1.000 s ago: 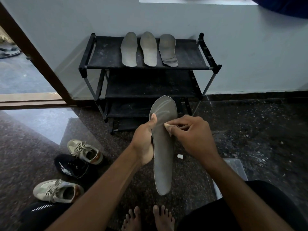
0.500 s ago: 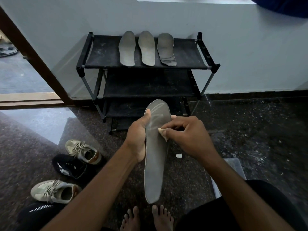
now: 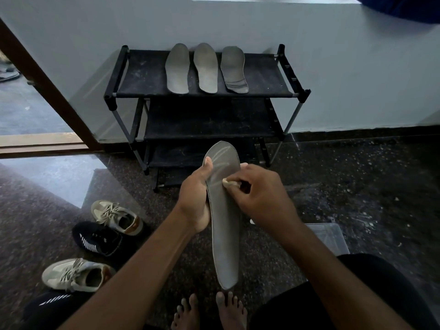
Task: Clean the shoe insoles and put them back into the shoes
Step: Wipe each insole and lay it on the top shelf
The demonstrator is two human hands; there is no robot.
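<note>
Black rack point(image 3: 147, 75) stood against the pale wall point(image 3: 357, 67), with dusty fabric shelves and thin metal legs. The floor point(image 3: 369, 186) was dark speckled stone, glossy at left, with white flecks and scuffs at right. A brown door frame point(image 3: 47, 91) ran diagonally at left, with a wooden threshold point(image 3: 35, 144) at its foot and grey ground beyond. A clear plastic box point(image 3: 331, 236) sat on the floor at right, partly hidden. A small white bit point(image 3: 252, 221) lay just left of it; couldn't tell what it was. Dark blue fabric point(image 3: 404, 5) filled the top right corner.
</note>
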